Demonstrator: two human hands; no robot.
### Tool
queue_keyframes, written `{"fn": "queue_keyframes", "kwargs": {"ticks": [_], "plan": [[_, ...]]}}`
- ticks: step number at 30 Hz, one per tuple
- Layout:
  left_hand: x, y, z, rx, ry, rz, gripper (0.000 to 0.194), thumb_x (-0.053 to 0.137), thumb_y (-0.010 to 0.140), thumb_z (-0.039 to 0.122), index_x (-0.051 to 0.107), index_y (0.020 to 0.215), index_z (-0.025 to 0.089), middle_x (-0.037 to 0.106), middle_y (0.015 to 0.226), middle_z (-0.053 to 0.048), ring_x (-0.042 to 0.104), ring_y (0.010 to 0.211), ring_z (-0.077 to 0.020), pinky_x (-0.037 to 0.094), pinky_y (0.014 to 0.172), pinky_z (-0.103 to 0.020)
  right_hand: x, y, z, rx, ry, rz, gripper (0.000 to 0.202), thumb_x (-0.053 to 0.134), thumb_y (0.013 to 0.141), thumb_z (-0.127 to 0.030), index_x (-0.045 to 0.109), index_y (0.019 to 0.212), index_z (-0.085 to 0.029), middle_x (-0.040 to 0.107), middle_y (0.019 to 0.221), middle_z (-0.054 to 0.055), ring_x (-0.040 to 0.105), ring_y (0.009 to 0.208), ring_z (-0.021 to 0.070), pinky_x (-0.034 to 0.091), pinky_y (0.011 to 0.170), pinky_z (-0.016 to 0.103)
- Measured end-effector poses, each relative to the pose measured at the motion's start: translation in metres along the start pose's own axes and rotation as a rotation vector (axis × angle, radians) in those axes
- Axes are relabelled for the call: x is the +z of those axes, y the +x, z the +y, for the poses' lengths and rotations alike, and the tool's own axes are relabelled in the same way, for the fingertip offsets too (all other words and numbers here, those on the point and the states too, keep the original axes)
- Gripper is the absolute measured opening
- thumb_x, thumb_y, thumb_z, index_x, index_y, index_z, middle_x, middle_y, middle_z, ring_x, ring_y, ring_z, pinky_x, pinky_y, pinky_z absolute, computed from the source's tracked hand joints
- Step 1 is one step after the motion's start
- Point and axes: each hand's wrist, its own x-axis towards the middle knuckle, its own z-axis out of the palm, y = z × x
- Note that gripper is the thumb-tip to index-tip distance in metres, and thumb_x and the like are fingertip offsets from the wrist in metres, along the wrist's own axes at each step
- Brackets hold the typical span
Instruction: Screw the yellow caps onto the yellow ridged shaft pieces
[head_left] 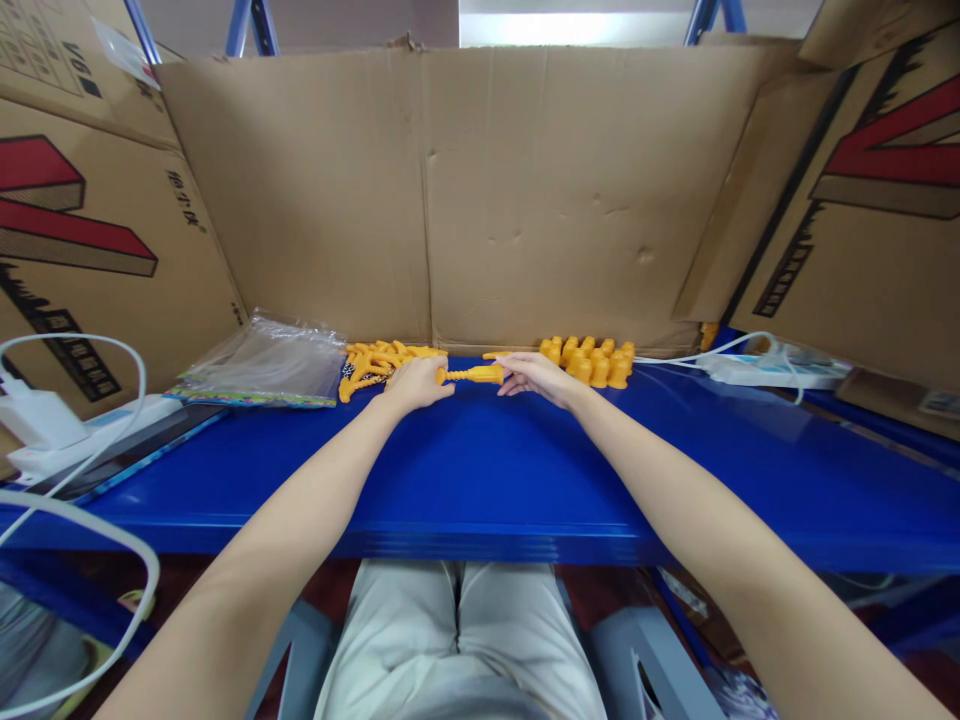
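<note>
The left hand (pixel 416 383) curls its fingers around one end of a small orange stick piece (pixel 472 375); the right hand (pixel 534 377) pinches the other end with loose fingers; the piece lies low over the blue table (pixel 487 470), between both hands; a heap of orange curved parts (pixel 379 362) sits just left; a row of orange chunky parts (pixel 592 360) sits just right; a clear plastic bag (pixel 266 360) lies farther left; a brown cardboard wall (pixel 450 190) stands behind.

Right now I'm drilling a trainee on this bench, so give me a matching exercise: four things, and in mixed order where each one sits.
Things:
1. clear plastic bags
2. orange rod
3. stubby orange pieces
4. white power strip

Places:
A. far right of the blue table
B. between left hand and right hand
C. left, by the cardboard
D. right of the right hand

Pairs: 1-C, 2-B, 3-D, 4-A
</note>
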Motion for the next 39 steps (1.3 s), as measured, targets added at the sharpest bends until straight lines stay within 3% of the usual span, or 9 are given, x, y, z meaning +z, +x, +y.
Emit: {"fn": "queue_keyframes", "kwargs": {"ticks": [5, 22, 24, 28, 31, 35, 39], "plan": [[0.001, 0.000, -0.001, 0.012, -0.015, 0.012, 0.032, 0.063, 0.075, 0.041, 0.065, 0.102, 0.024, 0.070, 0.097, -0.005, 0.064, 0.095, -0.0255, 0.045, 0.074, -0.031, 0.002, -0.001, 0.001, -0.016, -0.027, -0.049, 0.016, 0.071, 0.082, -0.029, 0.066, 0.092, -0.017, 0.072, 0.084, 0.005, 0.068, 0.062, 0.0118, 0.056, 0.059, 0.021], [0.004, 0.004, -0.003, 0.000, -0.061, 0.010, 0.035, 0.063, 0.076, 0.036, 0.063, 0.108, 0.022, 0.067, 0.093, -0.006, 0.063, 0.088, -0.0246, 0.044, 0.071, -0.031, 0.005, 0.003, 0.000, 0.021, 0.114, 0.008, 0.008, 0.067, 0.084, -0.020, 0.063, 0.089, -0.016, 0.073, 0.086, 0.006, 0.068, 0.061, 0.0122, 0.059, 0.075, 0.029], [0.004, 0.002, -0.004, 0.038, -0.122, 0.034, 0.048, 0.064, 0.077, 0.037, 0.056, 0.123, 0.023, 0.066, 0.091, -0.005, 0.063, 0.085, -0.0230, 0.044, 0.072, -0.031, 0.005, 0.001, -0.003, 0.030, 0.195, 0.012, 0.007, 0.065, 0.085, -0.017, 0.060, 0.089, -0.017, 0.073, 0.086, 0.005, 0.070, 0.066, 0.0127, 0.058, 0.076, 0.028], [0.004, 0.000, -0.007, 0.084, -0.271, 0.093, 0.083, 0.064, 0.079, 0.039, 0.023, 0.150, 0.024, 0.062, 0.082, 0.000, 0.060, 0.072, -0.0169, 0.043, 0.069, -0.028, -0.006, 0.004, -0.006, -0.039, 0.331, 0.102, 0.008, 0.060, 0.086, -0.011, 0.056, 0.087, -0.018, 0.072, 0.082, 0.003, 0.070, 0.069, 0.0118, 0.055, 0.081, 0.027], [0.006, 0.000, -0.008, 0.088, -0.297, 0.103, 0.078, 0.061, 0.081, 0.038, 0.025, 0.149, 0.022, 0.060, 0.078, 0.001, 0.058, 0.069, -0.0154, 0.042, 0.068, -0.027, -0.021, 0.013, 0.000, -0.120, 0.375, 0.289, 0.012, 0.061, 0.083, -0.013, 0.052, 0.086, -0.020, 0.069, 0.081, 0.002, 0.069, 0.069, 0.0120, 0.054, 0.083, 0.029], [0.007, 0.000, -0.006, 0.110, -0.283, 0.059, 0.064, 0.057, 0.082, 0.035, 0.038, 0.141, 0.020, 0.060, 0.076, 0.001, 0.058, 0.071, -0.0162, 0.042, 0.066, -0.027, -0.039, 0.026, 0.018, -0.338, 0.146, 0.524, 0.021, 0.067, 0.076, -0.021, 0.049, 0.086, -0.022, 0.066, 0.090, 0.002, 0.069, 0.076, 0.0155, 0.055, 0.082, 0.034], [0.007, 0.000, -0.003, 0.100, -0.281, 0.029, 0.059, 0.056, 0.082, 0.032, 0.044, 0.137, 0.017, 0.061, 0.075, 0.000, 0.058, 0.071, -0.0174, 0.042, 0.065, -0.028, -0.043, 0.034, 0.035, -0.572, -0.338, 0.526, 0.027, 0.066, 0.076, -0.031, 0.054, 0.099, -0.021, 0.065, 0.101, 0.006, 0.065, 0.089, 0.0212, 0.053, 0.084, 0.040]]}}
